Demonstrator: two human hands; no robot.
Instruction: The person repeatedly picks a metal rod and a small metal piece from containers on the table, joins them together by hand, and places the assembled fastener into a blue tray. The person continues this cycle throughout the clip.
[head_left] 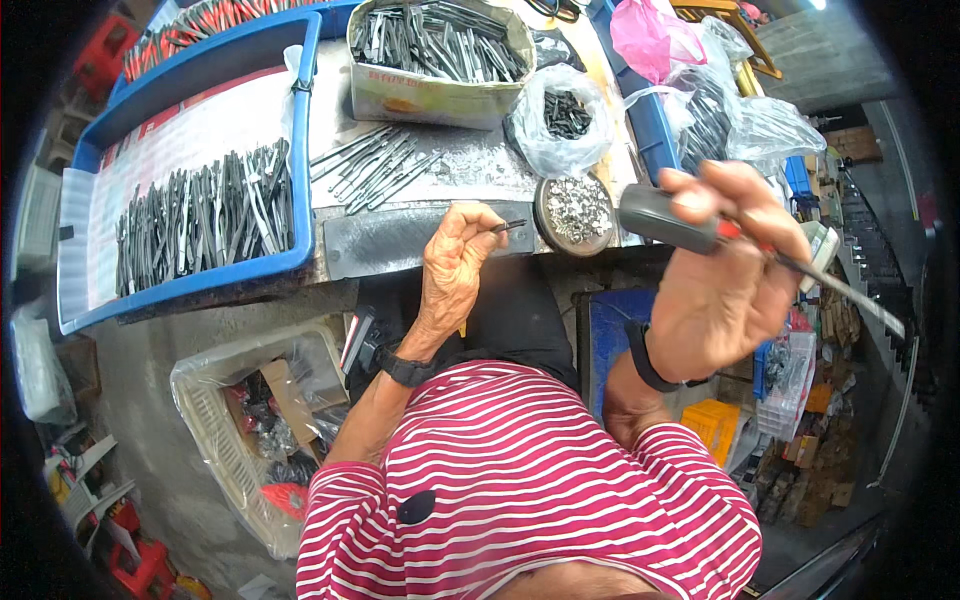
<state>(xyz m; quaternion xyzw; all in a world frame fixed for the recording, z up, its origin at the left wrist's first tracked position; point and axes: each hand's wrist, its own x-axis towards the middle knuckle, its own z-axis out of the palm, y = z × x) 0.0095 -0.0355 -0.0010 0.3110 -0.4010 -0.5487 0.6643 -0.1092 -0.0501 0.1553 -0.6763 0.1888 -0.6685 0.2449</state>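
Observation:
Over the table's front edge, my left hand [452, 265] is closed in a pinch on a small dark metal piece [510, 226]. The piece points right, toward a round dish of small silvery parts [576, 214]. My right hand [728, 270] is raised to the right of that dish, its fingers wrapped round a screwdriver [660, 217]. Its thick black handle with a red part points left, and its metal shaft slants down to the right. Beyond my left hand, several loose thin metal strips [372, 168] lie on the table, behind a flat dark metal plate [390, 238].
At left, a blue tray [305, 110] holds many dark metal strips. A carton [430, 98] of similar strips and a clear bag [562, 130] of small black parts stand at the back. Plastic bags [700, 110] crowd the right. Below left is a plastic-lined basket [215, 440].

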